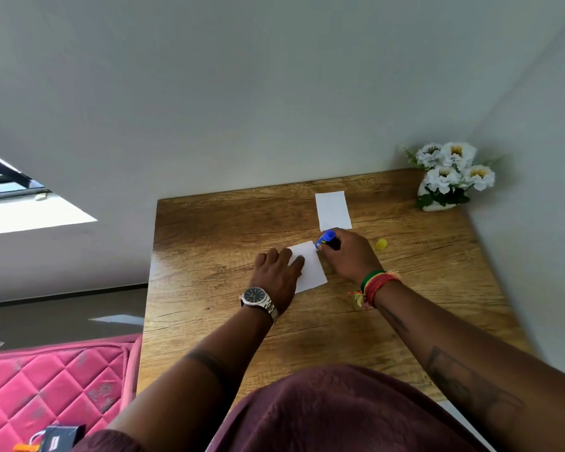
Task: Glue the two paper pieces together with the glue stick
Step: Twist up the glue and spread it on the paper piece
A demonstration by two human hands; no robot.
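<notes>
A white paper piece [313, 272] lies on the wooden table [216, 243]. My left hand [276, 272] rests flat on the paper's left part, fingers spread, pinning it down. My right hand [349, 256] grips a blue glue stick [326, 238], its tip touching the paper's far right corner. A second white paper piece [332, 210] lies flat farther back, just beyond my right hand. The glue stick's yellow cap [381, 244] sits on the table to the right of my right hand.
A white vase of white flowers [450, 174] stands in the table's far right corner against the wall. A pink quilted mattress [56, 386] lies to the left of the table, with a small dark box [59, 437] on it.
</notes>
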